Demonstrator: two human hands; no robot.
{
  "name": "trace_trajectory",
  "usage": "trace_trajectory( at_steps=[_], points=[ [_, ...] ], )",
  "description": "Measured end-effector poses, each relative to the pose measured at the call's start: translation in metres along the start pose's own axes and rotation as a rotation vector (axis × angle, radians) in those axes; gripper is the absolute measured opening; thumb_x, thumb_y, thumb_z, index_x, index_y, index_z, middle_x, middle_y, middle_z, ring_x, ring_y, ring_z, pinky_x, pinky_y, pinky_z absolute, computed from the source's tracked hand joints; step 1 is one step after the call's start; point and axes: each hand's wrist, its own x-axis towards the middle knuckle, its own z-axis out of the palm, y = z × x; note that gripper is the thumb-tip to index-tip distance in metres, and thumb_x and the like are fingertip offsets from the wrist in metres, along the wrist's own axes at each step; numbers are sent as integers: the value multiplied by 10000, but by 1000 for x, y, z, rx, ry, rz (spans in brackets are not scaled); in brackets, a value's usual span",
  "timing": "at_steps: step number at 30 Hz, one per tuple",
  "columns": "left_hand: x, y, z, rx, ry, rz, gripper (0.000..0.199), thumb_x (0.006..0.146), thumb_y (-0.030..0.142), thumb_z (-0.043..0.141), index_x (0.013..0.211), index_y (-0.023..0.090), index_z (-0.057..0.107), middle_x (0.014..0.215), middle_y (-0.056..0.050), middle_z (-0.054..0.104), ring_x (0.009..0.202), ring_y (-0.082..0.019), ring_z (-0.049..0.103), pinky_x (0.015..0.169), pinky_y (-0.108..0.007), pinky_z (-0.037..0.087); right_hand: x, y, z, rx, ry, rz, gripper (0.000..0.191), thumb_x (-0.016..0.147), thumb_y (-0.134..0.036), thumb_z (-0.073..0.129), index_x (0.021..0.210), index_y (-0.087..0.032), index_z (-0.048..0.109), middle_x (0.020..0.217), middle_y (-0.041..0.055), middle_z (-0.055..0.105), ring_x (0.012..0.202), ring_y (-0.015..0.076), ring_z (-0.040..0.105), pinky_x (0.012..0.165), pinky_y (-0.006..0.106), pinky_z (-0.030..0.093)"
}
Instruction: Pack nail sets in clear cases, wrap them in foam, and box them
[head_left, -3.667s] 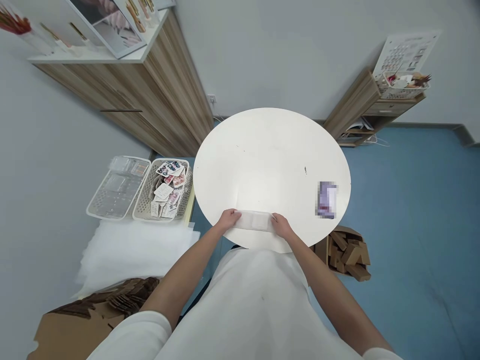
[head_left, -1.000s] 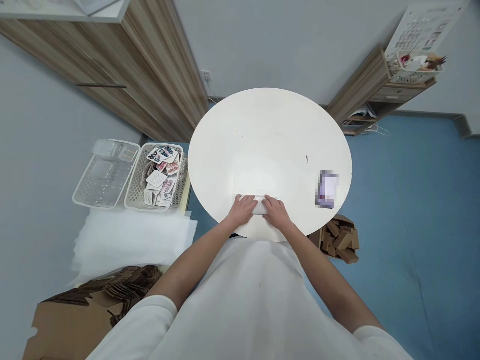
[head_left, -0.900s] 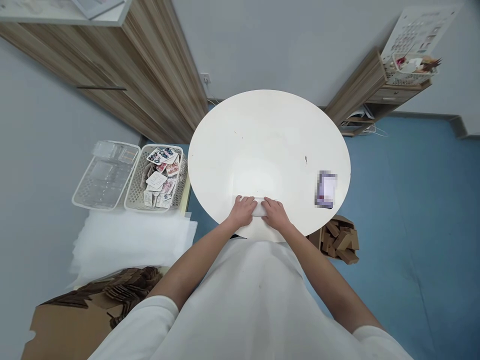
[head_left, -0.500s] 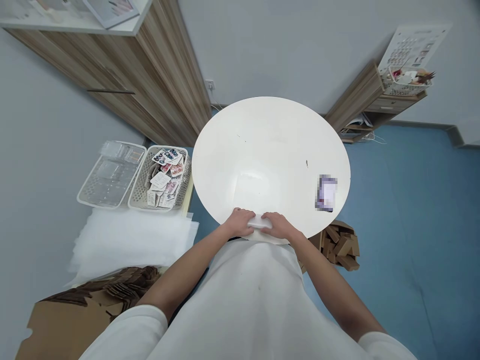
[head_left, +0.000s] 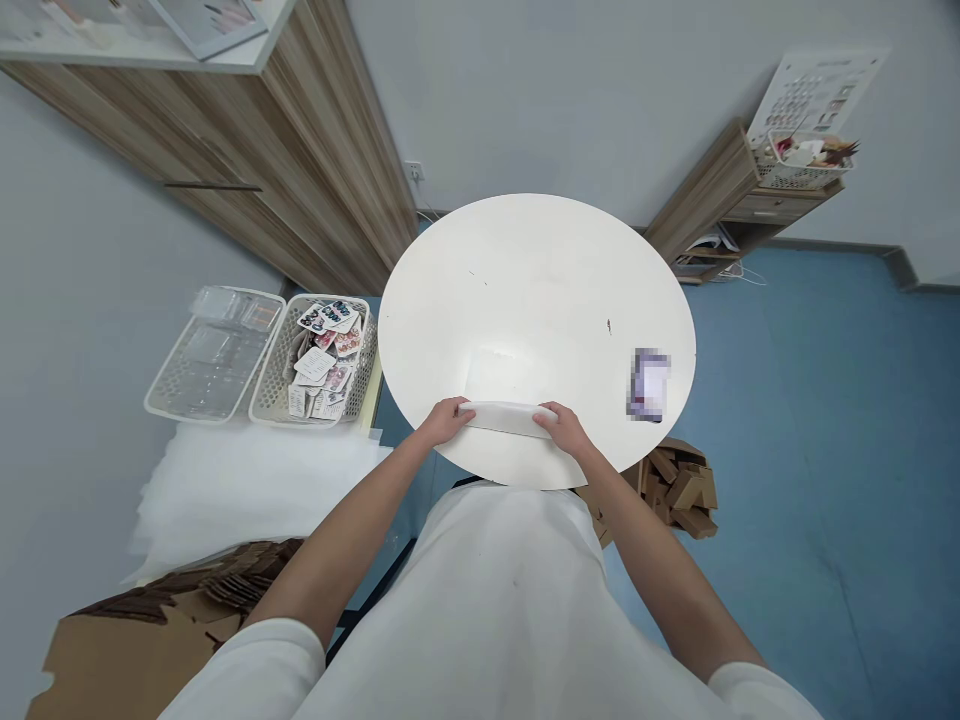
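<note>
A white foam sheet [head_left: 504, 418] lies on the round white table [head_left: 547, 270] near its front edge. Its near part is rolled or folded into a long strip, while a thin flat part stretches away from me, hard to tell from the tabletop. My left hand [head_left: 445, 421] grips the strip's left end, fingers closed around it. At the right end, my right hand [head_left: 564, 430] holds the strip with thumb and fingers. Whether anything is wrapped inside is hidden.
A blurred purple-and-white item [head_left: 649, 385] sits on the table's right. Left of the table are a basket of printed cards [head_left: 262, 400], a basket of clear plastic boxes [head_left: 161, 395], stacked white sheets [head_left: 247, 485] and flat cardboard [head_left: 127, 650]. Folded cartons [head_left: 682, 490] are below right.
My hands have moved apart, from close together at the table edge to the ends of the strip. The strip now shows much longer and a little farther from me.
</note>
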Motion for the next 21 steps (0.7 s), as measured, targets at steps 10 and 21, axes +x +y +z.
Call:
trace_trajectory(
  at_steps=[10, 21],
  points=[
    [11, -9, 10, 74, 171, -104, 262, 741, 398, 480, 585, 203, 400, 549, 26, 431, 572, -136, 464, 545, -246, 346, 10, 10, 17, -214, 201, 52, 174, 775, -341, 420, 711, -212, 518, 670, 3, 499, 620, 152, 459, 552, 259, 358],
    [-5, 17, 28, 425, 453, 156, 402, 812, 343, 450, 1178, 179, 420, 1252, -130, 451, 1162, -260, 399, 909, -386, 336, 2, 15, 32, -268, 319, 43, 277, 764, -232, 423, 1027, -209, 504, 990, 92, 497, 916, 238, 487, 747, 356, 413]
  ],
)
